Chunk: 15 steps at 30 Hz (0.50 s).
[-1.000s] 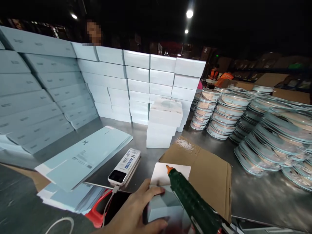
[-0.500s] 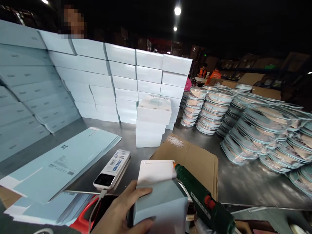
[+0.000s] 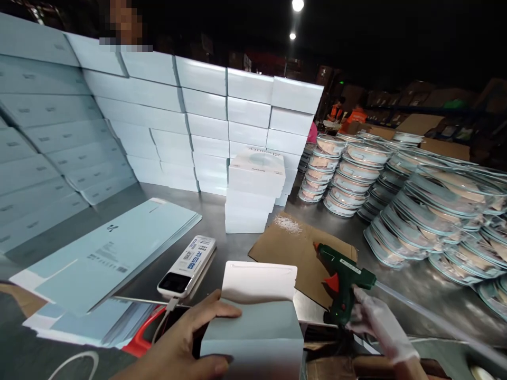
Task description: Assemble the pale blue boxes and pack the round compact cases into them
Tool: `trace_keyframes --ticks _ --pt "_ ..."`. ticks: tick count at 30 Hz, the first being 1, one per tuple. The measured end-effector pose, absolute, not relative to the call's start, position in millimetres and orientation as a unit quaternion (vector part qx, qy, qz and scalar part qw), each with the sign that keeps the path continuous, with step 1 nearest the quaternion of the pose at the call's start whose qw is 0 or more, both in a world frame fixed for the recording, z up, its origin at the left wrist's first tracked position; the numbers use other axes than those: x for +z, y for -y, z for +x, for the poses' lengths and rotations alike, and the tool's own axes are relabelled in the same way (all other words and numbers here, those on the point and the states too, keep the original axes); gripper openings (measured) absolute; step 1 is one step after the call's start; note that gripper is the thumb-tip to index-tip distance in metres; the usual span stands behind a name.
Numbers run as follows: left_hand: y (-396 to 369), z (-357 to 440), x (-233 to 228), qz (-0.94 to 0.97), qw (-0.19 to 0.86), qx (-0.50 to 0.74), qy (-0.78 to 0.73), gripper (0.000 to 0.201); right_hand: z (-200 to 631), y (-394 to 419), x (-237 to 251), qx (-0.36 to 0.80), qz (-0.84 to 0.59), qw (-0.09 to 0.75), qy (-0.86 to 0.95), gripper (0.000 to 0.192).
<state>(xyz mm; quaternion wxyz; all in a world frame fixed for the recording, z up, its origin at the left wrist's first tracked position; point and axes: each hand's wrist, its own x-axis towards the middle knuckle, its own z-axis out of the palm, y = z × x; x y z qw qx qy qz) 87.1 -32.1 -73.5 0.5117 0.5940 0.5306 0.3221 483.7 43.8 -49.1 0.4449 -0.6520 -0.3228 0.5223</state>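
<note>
My left hand (image 3: 190, 338) is wrapped around a light-blue cardboard box (image 3: 253, 327) at the bottom centre, thumb and fingers pressed on its left side. The box's white end flap (image 3: 259, 281) stands up, with a thin line running along its top edge. To the right, my right hand (image 3: 380, 322), in a thin white glove, holds a dark green hot glue gun (image 3: 344, 274) by its handle. The gun has an orange-red trigger, and its nozzle points left over a brown cardboard sheet (image 3: 312, 264), apart from the box. A clear glue stick (image 3: 428, 311) trails from its back.
Flat light-blue cartons (image 3: 114, 253) lie left, beside a white power bank (image 3: 188, 266) with a cable. A short box stack (image 3: 253, 200) and a wall of boxes (image 3: 206, 100) rise behind. Clear round packs (image 3: 420, 211) are piled right. White bits (image 3: 288, 224) lie on the cardboard.
The glue gun has moved right, away from the box flap, and turned to show its side. My right hand has come into clearer view. My left hand keeps its hold on the box.
</note>
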Motion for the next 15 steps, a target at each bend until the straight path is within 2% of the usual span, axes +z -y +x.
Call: trace_keyframes --ticks 2,3,6,7,9,11,13,15 --pt "31.3 87.4 -76.0 0.588 0.52 0.325 -0.528 0.056 481.6 -32.6 -47.0 0.476 -0.668 0.453 0.35 0.032" --pt "30.6 88.5 -76.9 0.584 0.522 0.328 -0.528 0.056 474.1 -25.0 -47.1 0.457 -0.652 0.466 0.386 0.036" --pt "29.5 95.6 -80.0 0.578 0.519 0.343 -0.527 0.054 432.7 -4.4 -55.7 0.485 -0.501 0.464 0.547 0.102" --pt "29.9 99.0 -81.4 0.571 0.523 0.358 -0.523 0.052 417.6 0.3 -61.0 0.519 -0.442 0.441 0.583 0.114" --pt "31.9 106.3 -84.8 0.538 0.539 0.415 -0.498 0.045 394.0 6.6 -72.6 0.556 -0.37 0.407 0.623 0.111" --pt "34.0 112.5 -88.2 0.49 0.549 0.504 -0.452 0.042 383.1 9.4 -81.3 0.528 -0.359 0.408 0.653 0.097" --pt "34.7 115.5 -90.3 0.468 0.532 0.572 -0.412 0.045 382.1 9.0 -83.4 0.487 -0.363 0.401 0.686 0.094" --pt "33.1 114.0 -90.4 0.502 0.506 0.574 -0.402 0.046 384.2 5.4 -79.1 0.472 -0.366 0.376 0.708 0.085"
